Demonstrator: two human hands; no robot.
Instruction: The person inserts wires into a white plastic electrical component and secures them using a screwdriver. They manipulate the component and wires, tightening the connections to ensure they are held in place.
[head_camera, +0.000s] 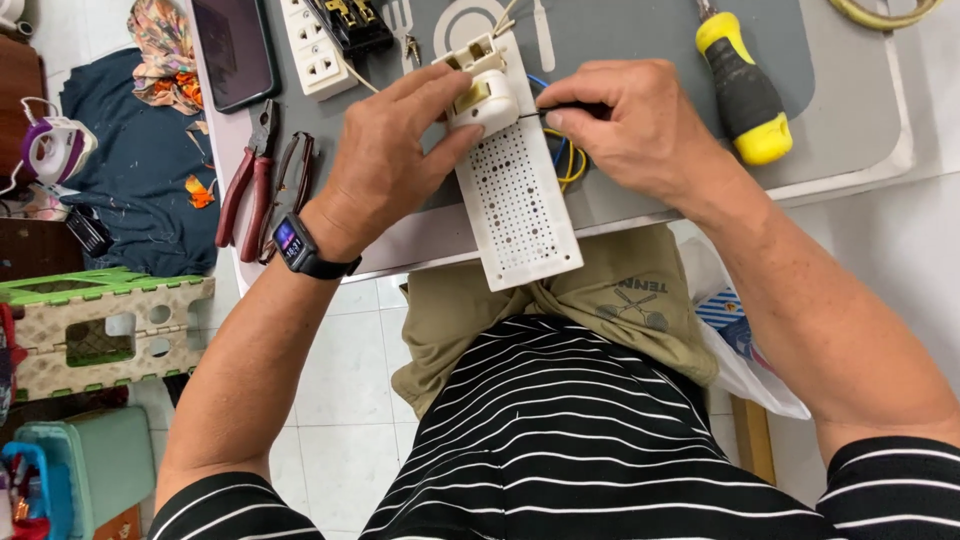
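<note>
At the far left, by 9 o'clock, a small purple and white iron (55, 148) sits on the floor beside a dark blue cloth (140, 170); below it a green and beige folding stool (100, 325), and at 7 o'clock a teal bin (85, 465), its contents cut off by the edge. On the bench (860, 120), at 11 o'clock, lie a dark phone (232, 50), a white socket strip (318, 45) and red-handled pliers (250, 175), with a second dark tool beside them that is hard to make out.

The left hand (385, 150), a black watch (300, 245) on its wrist, grips the cream switch (482, 100) with thumb and fingers, pressing it against the white perforated board (515, 195). The board runs from 12 o'clock down over the bench edge toward the lap. The right hand (630, 125) is closed in a pinch on a thin dark tool (560, 110), its tip at the switch's side; the handle is hidden in the fist. Blue and yellow wires (570, 160) show under that hand, mostly covered.

At 1 o'clock lies a yellow and black screwdriver (745, 90), tip cut off. A yellow ring (885, 12) is cropped at the top right. At 4 o'clock a clear plastic bag (745, 360) holds a blue and white package, partly hidden by the arm.
</note>
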